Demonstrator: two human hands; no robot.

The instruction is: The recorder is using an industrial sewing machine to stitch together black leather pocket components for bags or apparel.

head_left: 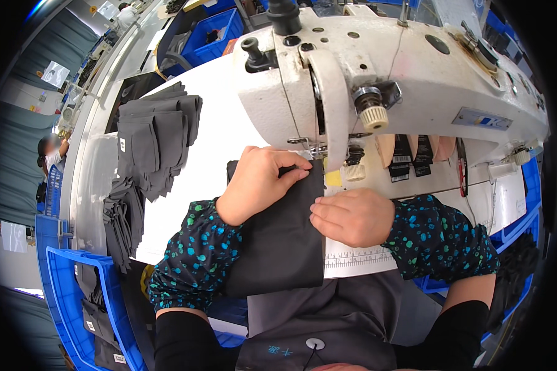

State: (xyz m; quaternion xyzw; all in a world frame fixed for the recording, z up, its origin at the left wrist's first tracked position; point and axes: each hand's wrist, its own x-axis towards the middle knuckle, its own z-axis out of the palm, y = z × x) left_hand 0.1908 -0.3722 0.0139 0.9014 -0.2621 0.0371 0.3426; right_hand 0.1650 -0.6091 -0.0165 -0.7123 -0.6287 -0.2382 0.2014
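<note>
A dark grey fabric piece (278, 238) lies flat on the white table under the needle end of a white sewing machine (408, 80); its lower part hangs over the table's front edge. My left hand (260, 184) rests on its upper part, thumb and forefinger pinched at the top right corner beside the presser foot (317, 150). Against the right edge of the cloth, my right hand (356, 217) is closed, fingertips together on that edge. The thumb of my right hand is hidden. Patterned dark sleeve covers wrap both forearms.
Stacked dark grey fabric pieces (155, 133) lie at the left of the table (213, 93). Under the machine arm are labels (400, 157) and red-handled snips (462, 170). A printed ruler (356, 257) runs along the front edge. Blue crates (108, 297) stand around; distant people work at far left.
</note>
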